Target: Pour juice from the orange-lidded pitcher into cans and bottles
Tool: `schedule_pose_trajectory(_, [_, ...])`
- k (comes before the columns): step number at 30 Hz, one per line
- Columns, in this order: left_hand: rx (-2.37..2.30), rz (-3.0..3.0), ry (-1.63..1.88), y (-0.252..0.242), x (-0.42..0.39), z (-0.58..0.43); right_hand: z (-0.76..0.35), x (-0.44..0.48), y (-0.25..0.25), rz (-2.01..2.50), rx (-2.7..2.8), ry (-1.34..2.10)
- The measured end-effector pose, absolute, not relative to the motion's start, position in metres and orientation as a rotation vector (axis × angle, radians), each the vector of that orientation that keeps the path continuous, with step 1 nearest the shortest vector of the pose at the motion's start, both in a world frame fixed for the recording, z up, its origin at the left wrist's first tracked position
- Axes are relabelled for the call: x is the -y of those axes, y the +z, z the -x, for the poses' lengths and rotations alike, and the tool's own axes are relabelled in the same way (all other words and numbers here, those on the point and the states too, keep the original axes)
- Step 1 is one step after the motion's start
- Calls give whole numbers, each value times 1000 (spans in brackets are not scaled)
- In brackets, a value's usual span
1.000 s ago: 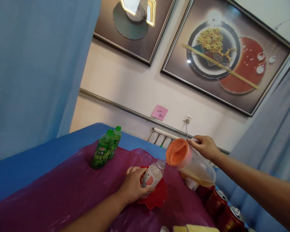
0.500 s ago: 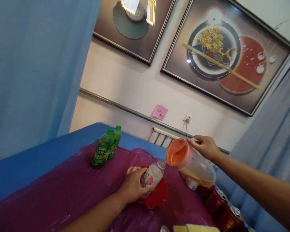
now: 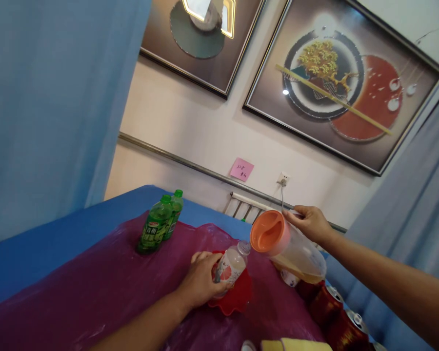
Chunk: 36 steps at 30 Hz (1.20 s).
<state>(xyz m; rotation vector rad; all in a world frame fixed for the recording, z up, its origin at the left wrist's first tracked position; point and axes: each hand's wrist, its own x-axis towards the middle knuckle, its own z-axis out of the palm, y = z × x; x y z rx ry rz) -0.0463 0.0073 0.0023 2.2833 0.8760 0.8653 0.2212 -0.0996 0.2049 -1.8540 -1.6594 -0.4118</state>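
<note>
My left hand [image 3: 202,279] is wrapped round a clear bottle [image 3: 231,265] with a fruit-print label, its open mouth tilted to the right. Beneath the bottle lies a red scallop-edged dish [image 3: 237,295]. In my right hand [image 3: 310,222] is the handle of a clear plastic pitcher [image 3: 300,256] with an orange lid [image 3: 269,231]. The pitcher is tipped to the left, its lid close to the bottle's mouth, with some yellowish liquid low inside. Whether liquid is flowing between them I cannot tell.
Two green bottles [image 3: 155,226] stand at the back left on the purple plastic sheet [image 3: 106,278]. Several dark red cans [image 3: 325,302] line the right edge, near a white cup [image 3: 289,278]. A folded yellow cloth [image 3: 296,345] lies at the front. Blue curtains [image 3: 58,107] hang either side.
Almost nothing differs; both hands hold the bottle and the tipped pitcher in the same places. The whole view has shifted very slightly.
</note>
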Motion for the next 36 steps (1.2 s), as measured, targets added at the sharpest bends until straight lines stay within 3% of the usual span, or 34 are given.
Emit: schedule_pose_trajectory(36, [-884,-2252,871,5,-5,48,-226,100,206,1866,1654,-407])
